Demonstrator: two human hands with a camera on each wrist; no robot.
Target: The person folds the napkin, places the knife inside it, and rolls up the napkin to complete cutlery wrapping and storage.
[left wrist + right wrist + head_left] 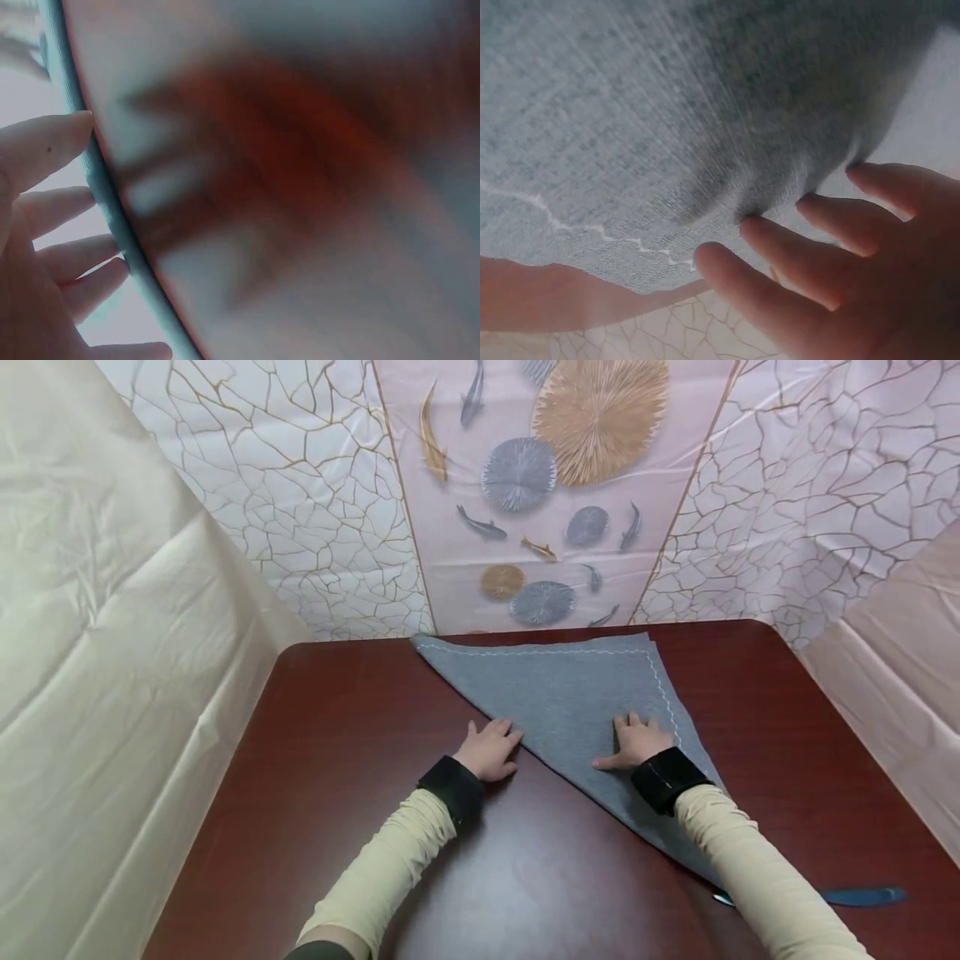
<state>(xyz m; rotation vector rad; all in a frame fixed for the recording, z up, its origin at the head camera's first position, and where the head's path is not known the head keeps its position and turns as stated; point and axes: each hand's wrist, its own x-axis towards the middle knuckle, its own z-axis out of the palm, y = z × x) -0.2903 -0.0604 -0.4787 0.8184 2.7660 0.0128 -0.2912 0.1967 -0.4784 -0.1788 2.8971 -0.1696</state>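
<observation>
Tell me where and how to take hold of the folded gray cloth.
Pinch the cloth by its far-left corner, probably best approached from the left: it narrows to a slim point there, lying uncovered, well away from the right hand resting on top.

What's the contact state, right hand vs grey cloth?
Touching. The right wrist view shows it: fingertips of the right hand meet the grey cloth, which puckers where they press.

I get a bright head view, pale glare on the counter (pixel 337 718) in front of the grey cloth (pixel 555 685); beside the cloth, my left-wrist picture blurs.
</observation>
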